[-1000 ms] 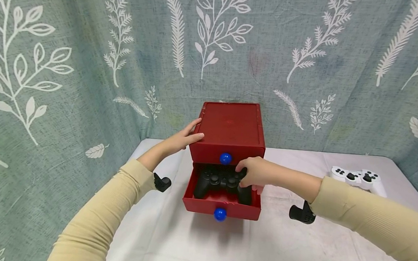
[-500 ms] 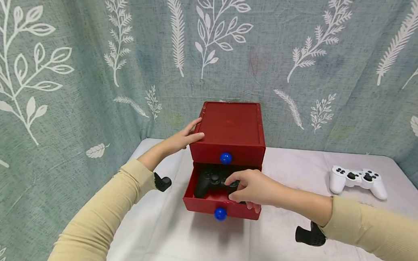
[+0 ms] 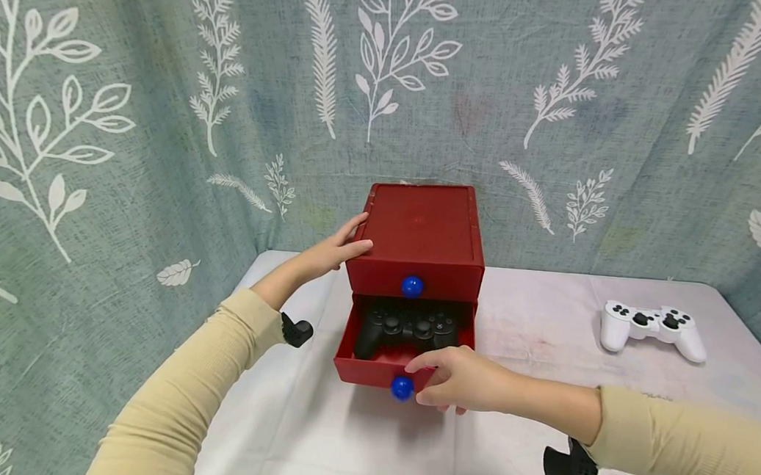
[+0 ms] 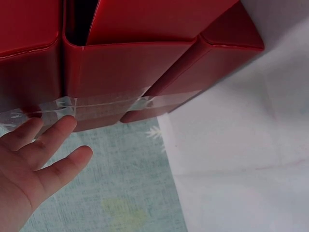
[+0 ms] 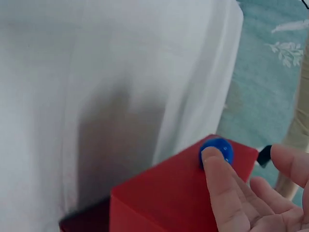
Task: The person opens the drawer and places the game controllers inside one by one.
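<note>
By the lower knob (image 3: 401, 387), the right hand (image 3: 471, 380) has parted fingers; the left hand (image 3: 325, 256), fingers spread, touches the cabinet (image 3: 421, 229). Pushed askew, the drawer (image 3: 364, 372) might jam.

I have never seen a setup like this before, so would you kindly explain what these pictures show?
There is no machine here: a person works with two bare hands. The wide picture is taken from the person's head; the other two are taken from the left and right wrists.

On the white-covered table stands a red drawer box. Its lower drawer is pulled out, with a black controller inside. A white controller lies off to the right.

The left hand rests against the box's left edge. The right hand is at the lower blue knob; I cannot tell whether it touches. Neither hand appears to grip anything.
</note>
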Demonstrator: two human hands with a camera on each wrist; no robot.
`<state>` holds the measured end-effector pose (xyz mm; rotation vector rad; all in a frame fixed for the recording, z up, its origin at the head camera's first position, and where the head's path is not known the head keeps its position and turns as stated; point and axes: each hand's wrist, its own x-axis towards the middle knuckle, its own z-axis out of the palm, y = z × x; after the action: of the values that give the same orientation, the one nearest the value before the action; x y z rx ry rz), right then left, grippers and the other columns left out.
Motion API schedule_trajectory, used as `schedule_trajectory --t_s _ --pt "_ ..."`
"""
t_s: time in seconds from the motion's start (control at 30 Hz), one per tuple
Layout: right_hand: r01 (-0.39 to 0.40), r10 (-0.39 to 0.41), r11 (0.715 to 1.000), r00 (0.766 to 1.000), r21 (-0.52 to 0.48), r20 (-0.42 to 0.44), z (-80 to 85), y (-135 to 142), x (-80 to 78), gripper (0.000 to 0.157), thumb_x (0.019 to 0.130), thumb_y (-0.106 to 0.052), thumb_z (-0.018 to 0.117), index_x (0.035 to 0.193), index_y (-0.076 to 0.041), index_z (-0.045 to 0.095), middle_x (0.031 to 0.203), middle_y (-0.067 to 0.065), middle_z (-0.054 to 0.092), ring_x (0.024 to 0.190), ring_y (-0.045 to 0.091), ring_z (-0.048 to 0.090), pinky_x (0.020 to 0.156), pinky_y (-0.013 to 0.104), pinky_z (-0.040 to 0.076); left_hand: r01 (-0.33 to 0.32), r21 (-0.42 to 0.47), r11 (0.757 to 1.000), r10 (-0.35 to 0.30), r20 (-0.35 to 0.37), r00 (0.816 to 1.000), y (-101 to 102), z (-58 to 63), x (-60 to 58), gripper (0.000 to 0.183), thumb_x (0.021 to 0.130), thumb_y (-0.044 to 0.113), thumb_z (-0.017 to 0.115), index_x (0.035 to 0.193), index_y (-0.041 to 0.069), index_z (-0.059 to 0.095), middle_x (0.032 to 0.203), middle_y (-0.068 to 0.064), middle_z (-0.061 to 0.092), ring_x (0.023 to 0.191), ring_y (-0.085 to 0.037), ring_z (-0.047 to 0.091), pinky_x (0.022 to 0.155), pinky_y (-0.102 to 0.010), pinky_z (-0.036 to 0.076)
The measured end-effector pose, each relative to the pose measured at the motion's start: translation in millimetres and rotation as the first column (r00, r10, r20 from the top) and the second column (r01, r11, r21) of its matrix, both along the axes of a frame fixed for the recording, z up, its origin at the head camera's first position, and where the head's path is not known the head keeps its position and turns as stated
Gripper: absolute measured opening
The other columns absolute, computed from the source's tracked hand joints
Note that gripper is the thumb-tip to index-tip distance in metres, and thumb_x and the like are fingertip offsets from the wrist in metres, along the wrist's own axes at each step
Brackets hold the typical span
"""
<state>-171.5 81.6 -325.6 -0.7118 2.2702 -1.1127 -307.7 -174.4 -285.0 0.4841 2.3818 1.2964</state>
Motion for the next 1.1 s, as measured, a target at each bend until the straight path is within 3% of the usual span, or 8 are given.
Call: schedule_trajectory --t_s 0.23,0.47,0.6,0.9,1.1 --pt "0.0 0.0 1.0 1.0 -0.018 0.003 -19.5 -1 3.2 0.041 0.08 -0.016 0.069 0.119 -0.007 0.059 0.087 0.004 0.068 0.065 0.014 0.058 0.054 0.031 0.048 -0.001 -0.008 1.0 0.001 -0.003 1.0 0 -0.1 -0.3 0.069 0.096 0.033 0.04 0.148 0.025 -0.003 0.15 -0.015 0.019 0.135 -0.035 0.024 0.098 -0.062 0.023" --pt "-0.023 0.022 0.999 0.999 -0.033 -0.05 -33.7 -4 3.5 0.048 0.079 -0.016 0.071 0.124 -0.007 0.056 0.107 0.01 0.064 0.093 0.024 0.063 0.073 0.035 0.053 0.0 -0.012 1.0 0.0 0.002 1.0 1 -0.4 -0.6 0.068 0.096 0.034 0.04 0.148 0.025 -0.003 0.15 -0.015 0.02 0.134 -0.035 0.025 0.098 -0.062 0.023" --pt "-0.042 0.038 0.998 0.996 -0.049 -0.081 -37.4 -5 3.2 0.05 0.08 -0.016 0.07 0.126 -0.006 0.054 0.11 0.01 0.063 0.097 0.026 0.062 0.075 0.034 0.053 -0.001 -0.011 1.0 0.001 0.006 1.0 1 -0.2 -0.8 0.068 0.096 0.034 0.04 0.148 0.025 -0.003 0.15 -0.015 0.019 0.135 -0.035 0.024 0.098 -0.063 0.022" --pt "-0.045 0.035 0.994 0.994 -0.096 -0.104 -43.2 -12 2.7 0.048 0.081 -0.013 0.069 0.124 -0.002 0.054 0.105 0.012 0.065 0.091 0.023 0.064 0.074 0.033 0.053 0.001 0.0 1.0 -0.001 0.004 1.0 0 -0.8 -0.3 0.068 0.096 0.033 0.04 0.148 0.026 -0.003 0.15 -0.015 0.019 0.135 -0.035 0.024 0.099 -0.063 0.022" --pt "-0.045 0.035 0.997 0.986 -0.055 -0.164 -46.9 -17 1.1 0.042 0.082 -0.01 0.067 0.122 -0.005 0.056 0.102 0.006 0.065 0.082 0.013 0.061 0.07 0.022 0.051 0.002 -0.001 1.0 -0.002 0.003 1.0 0 -1.3 -1.3 0.068 0.096 0.033 0.04 0.148 0.026 -0.003 0.15 -0.015 0.019 0.134 -0.035 0.026 0.098 -0.063 0.022"
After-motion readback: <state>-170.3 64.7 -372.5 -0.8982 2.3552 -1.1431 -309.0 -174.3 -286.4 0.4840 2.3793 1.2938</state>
